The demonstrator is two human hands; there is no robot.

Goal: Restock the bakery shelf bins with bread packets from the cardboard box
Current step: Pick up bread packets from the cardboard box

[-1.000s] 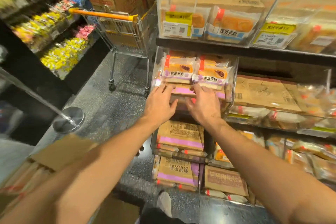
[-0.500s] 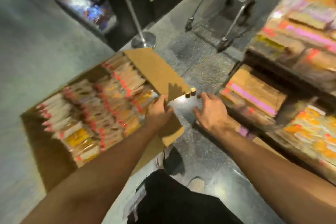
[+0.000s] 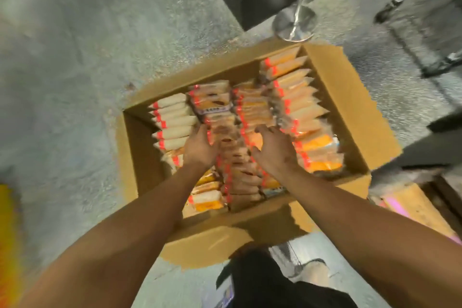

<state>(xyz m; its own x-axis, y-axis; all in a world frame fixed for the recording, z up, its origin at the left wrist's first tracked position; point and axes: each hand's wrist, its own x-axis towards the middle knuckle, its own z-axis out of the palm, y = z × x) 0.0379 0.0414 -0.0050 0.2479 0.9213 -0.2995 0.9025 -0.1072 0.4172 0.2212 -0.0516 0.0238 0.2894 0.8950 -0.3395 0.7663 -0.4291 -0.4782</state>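
I am looking straight down into the cardboard box point(image 3: 347, 112), which is sitting open on the grey floor point(image 3: 75, 57) with its flaps folded outward so the whole inside is reachable from above. The bread packets point(image 3: 295, 97) are standing on edge in tight rows, red-marked ends lined up, and that packing is probably why both hands are going in together: a bunch can be squeezed between two palms and lifted out as a block. The shelf bins themselves are not showing here, only a blurred strip of something pink and tan at the right edge (I cannot tell what it is).

My left hand point(image 3: 198, 147) is reaching down over the middle rows, palm turned inward toward the other hand, fingers point(image 3: 203, 130) straight and spread, gripping nothing yet. My right hand point(image 3: 273, 151) is mirroring it, palm facing left, fingers point(image 3: 262, 130) extended and loosely splayed over the packets, also holding nothing. Whether the fingertips are already touching the wrappers I cannot tell through the blur. Both forearms are stretching forward and down, converging on the centre row, which I am judging to be the next bunch for lifting. A metal post base point(image 3: 295, 22) is standing just beyond the box.
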